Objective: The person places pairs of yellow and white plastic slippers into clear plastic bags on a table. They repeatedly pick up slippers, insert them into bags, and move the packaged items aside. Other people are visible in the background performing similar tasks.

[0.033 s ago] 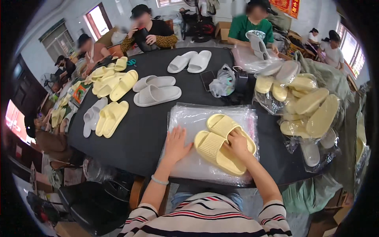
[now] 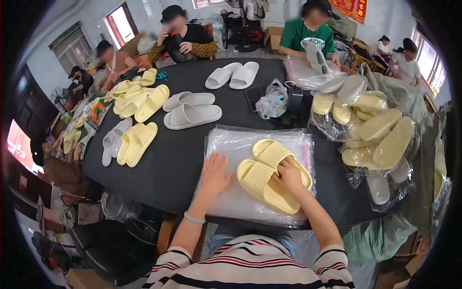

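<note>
A pair of yellow slippers [image 2: 262, 179] lies on a stack of clear plastic bags [image 2: 226, 202] at the table's front edge, toes pointing to the far left. My right hand [image 2: 290, 177] grips the pair where the two slippers meet, its fingertips hidden in the foot openings. Flat on the left part of the bags rests my left hand [image 2: 215, 173], fingers spread, a little apart from the slippers and holding nothing.
Grey slippers [image 2: 192, 116] and yellow slippers [image 2: 137, 144] stand on the black table [image 2: 178, 159] to the left. Bagged slippers [image 2: 385, 135] pile up at the right. Behind are a tied plastic bag [image 2: 272, 101], a phone [image 2: 253, 98] and a co-worker [image 2: 308, 36] holding a grey slipper.
</note>
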The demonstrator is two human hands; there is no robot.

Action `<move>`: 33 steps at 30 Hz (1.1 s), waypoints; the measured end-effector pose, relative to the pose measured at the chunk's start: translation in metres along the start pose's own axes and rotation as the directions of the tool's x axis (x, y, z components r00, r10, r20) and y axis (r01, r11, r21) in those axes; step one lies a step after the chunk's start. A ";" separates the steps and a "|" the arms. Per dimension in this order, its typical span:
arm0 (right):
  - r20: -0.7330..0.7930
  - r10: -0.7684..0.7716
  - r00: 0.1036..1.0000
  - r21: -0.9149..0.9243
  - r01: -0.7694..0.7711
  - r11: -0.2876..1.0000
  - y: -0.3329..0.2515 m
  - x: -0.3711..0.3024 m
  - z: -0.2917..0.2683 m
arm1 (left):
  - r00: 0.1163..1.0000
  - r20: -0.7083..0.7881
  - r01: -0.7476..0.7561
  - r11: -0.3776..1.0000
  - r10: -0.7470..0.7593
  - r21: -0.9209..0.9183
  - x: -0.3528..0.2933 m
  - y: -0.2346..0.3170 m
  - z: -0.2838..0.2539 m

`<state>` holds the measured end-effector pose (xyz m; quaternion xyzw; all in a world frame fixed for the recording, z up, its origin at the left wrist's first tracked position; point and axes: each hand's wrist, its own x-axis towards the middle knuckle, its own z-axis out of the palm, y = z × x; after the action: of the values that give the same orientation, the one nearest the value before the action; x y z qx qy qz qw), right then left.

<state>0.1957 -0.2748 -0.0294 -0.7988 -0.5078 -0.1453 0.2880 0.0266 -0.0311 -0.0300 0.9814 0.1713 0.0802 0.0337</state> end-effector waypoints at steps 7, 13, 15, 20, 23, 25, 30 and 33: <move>-0.017 0.011 1.000 -0.009 -0.011 1.000 0.002 0.000 0.006 | 0.996 -0.088 0.011 0.991 -0.023 -0.133 0.062 -0.020 0.025; -0.005 0.052 0.999 0.000 -0.052 0.999 0.004 -0.004 0.006 | 0.998 -0.056 0.045 0.999 -0.043 0.028 0.067 -0.016 0.031; -0.003 0.056 0.998 0.018 -0.056 0.998 0.002 -0.002 0.004 | 0.998 -0.039 0.048 0.996 -0.046 0.070 0.067 -0.017 0.028; -0.041 0.051 0.998 0.039 -0.050 0.998 -0.002 0.000 -0.003 | 0.987 0.032 0.151 0.979 -0.157 0.138 0.077 -0.030 0.015; 0.027 0.117 0.993 0.139 -0.120 0.983 -0.006 -0.001 -0.009 | 0.982 -0.161 0.113 0.990 -0.099 0.085 0.067 -0.039 0.017; 0.137 0.144 0.980 0.272 -0.177 0.946 0.000 0.002 -0.014 | 0.934 -0.355 -0.051 0.999 0.046 -0.004 0.053 -0.024 0.007; 0.077 -0.029 0.997 0.705 -0.034 0.708 0.018 -0.001 -0.044 | 0.886 -0.292 -0.450 0.819 0.360 -0.356 0.013 0.099 -0.078; 0.171 0.268 0.948 0.779 -0.296 0.552 0.051 -0.015 -0.050 | 0.835 -0.262 -0.522 0.847 0.484 -0.102 0.016 0.135 -0.083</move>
<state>0.2374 -0.3320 -0.0139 -0.6589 -0.3888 0.1570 0.6245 0.0724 -0.1495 0.0664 0.9695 -0.0983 0.2115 0.0748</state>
